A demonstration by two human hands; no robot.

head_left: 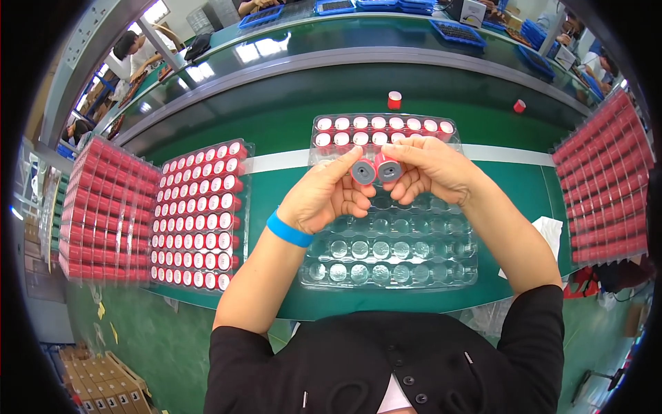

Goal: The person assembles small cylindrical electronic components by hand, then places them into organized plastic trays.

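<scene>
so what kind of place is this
Probably a factory floor, judging by the clear plastic trays of red, white-ended cylinders, the green worktable and other people at work beyond it.

Green floor [179, 331] with yellow scraps [101, 310], brown cartons [103, 383] stacked at lower left, a green surface [265, 190] crossed by a white stripe [279, 161], a grey rail [358, 56] beyond, glossy green strip [358, 36] reflecting light

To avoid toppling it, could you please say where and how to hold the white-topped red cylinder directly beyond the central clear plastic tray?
I'd pinch the white-topped red cylinder across its red side wall, coming from above; it appears upright with that round wall exposed.
</scene>
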